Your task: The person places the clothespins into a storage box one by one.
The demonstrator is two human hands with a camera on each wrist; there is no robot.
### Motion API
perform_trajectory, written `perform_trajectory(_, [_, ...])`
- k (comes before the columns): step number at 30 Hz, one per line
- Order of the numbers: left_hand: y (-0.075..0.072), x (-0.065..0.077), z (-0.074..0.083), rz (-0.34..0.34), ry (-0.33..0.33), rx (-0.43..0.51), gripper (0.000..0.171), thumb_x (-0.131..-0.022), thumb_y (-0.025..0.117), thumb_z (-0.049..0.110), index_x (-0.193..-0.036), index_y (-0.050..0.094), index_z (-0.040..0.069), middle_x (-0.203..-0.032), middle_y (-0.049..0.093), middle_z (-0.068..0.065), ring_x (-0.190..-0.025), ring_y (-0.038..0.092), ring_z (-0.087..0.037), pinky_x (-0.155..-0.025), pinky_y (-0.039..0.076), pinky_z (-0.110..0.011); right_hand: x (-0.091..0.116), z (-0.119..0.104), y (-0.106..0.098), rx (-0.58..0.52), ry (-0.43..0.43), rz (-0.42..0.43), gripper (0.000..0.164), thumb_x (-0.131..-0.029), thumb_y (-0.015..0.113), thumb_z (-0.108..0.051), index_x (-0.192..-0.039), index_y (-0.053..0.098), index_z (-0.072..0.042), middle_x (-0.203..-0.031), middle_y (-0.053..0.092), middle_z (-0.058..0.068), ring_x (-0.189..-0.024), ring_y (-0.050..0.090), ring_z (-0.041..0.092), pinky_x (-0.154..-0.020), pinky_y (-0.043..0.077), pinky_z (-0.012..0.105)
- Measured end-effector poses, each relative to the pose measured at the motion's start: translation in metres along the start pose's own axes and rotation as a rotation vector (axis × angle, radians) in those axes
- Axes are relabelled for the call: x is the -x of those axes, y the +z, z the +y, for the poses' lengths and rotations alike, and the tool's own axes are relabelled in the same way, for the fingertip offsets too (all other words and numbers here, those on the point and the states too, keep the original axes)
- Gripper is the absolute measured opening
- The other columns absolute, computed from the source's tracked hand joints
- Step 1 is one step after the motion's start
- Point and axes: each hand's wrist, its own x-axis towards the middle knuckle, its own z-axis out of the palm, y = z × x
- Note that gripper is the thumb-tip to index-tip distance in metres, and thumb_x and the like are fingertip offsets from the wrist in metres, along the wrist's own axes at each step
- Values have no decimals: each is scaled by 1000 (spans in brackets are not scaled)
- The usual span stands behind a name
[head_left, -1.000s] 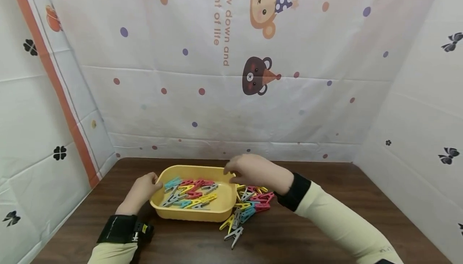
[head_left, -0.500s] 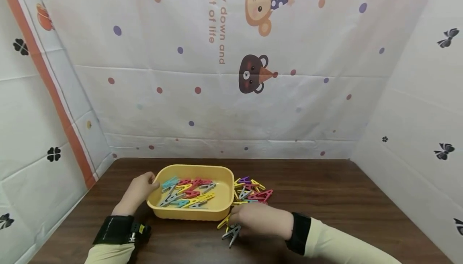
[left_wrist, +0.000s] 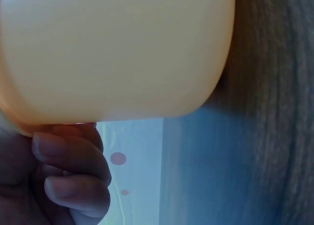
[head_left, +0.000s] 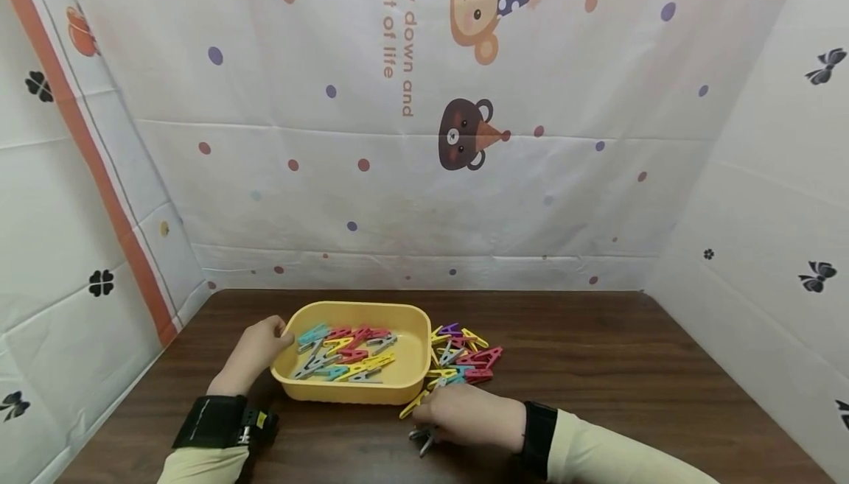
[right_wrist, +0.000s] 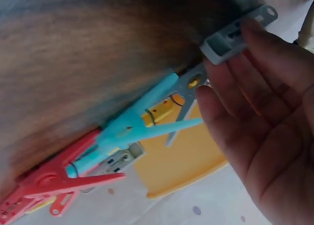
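My left hand (head_left: 257,348) grips the left rim of a yellow plastic basket (head_left: 354,394), whose smooth wall (left_wrist: 122,53) fills much of the left wrist view, with curled fingers (left_wrist: 73,158) at its rim. Inside lie several clothespins in red, yellow, blue and grey. My right hand (head_left: 467,416) is low over the table at the near end of a loose heap. In the right wrist view its thumb and fingers pinch a grey clothespin (right_wrist: 240,36). Behind that clothespin lie another grey one (right_wrist: 186,85), a turquoise clothespin (right_wrist: 130,129) and a red clothespin (right_wrist: 46,181).
More clothespins (head_left: 484,357) lie heaped against the basket's right side on the dark wooden table (head_left: 597,366). A yellow clothespin (head_left: 414,404) sits by the basket's near right corner. Printed white cloth (head_left: 332,197) hangs behind the table and along both sides.
My right hand has come from above the basket's right rim down to the near end of the heap and now pinches the grey clothespin. The left hand stays on the rim.
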Motion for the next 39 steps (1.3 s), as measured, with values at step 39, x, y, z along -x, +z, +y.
perform_trajectory(39, [2, 1, 1, 18, -44, 31, 16, -95, 57, 11, -86, 48, 2, -72, 47, -6, -65, 49, -18, -58, 39, -28, -27, 4, -112, -11, 158, 140, 14, -91, 77, -14, -105, 75, -12, -90, 73, -1, -76, 61, 5, -70, 50, 19])
